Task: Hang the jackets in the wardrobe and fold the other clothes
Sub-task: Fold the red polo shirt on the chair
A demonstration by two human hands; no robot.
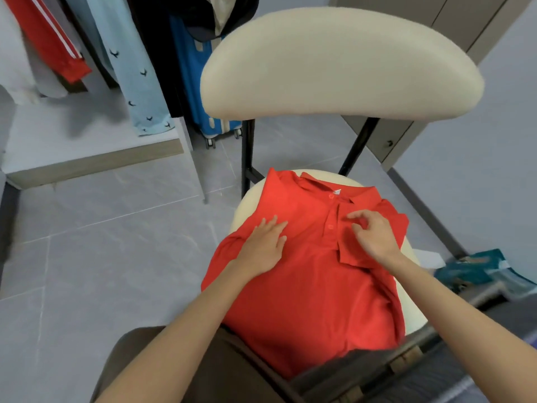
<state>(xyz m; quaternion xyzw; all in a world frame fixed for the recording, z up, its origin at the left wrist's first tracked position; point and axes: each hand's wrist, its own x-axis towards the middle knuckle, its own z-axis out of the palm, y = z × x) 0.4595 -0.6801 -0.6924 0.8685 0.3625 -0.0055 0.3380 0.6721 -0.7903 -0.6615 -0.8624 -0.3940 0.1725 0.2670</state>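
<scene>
A red polo shirt [308, 283] lies spread front-up on the cream seat of a chair [340, 65], its collar toward the backrest and its lower hem hanging over my lap. My left hand [266, 245] rests flat, fingers straight, on the shirt's left chest. My right hand [374, 234] hovers over the right chest beside the button placket, fingers curled, thumb and forefinger close together just above the cloth. A folded-in sleeve lies under my right wrist.
An open wardrobe at the upper left holds hanging clothes: a red jacket [49, 39], a light blue bird-print shirt [130, 68] and dark garments. A blue suitcase [200, 91] stands behind the chair. Teal cloth [476, 269] lies at the right. Grey tiled floor [101, 257] spreads to the left.
</scene>
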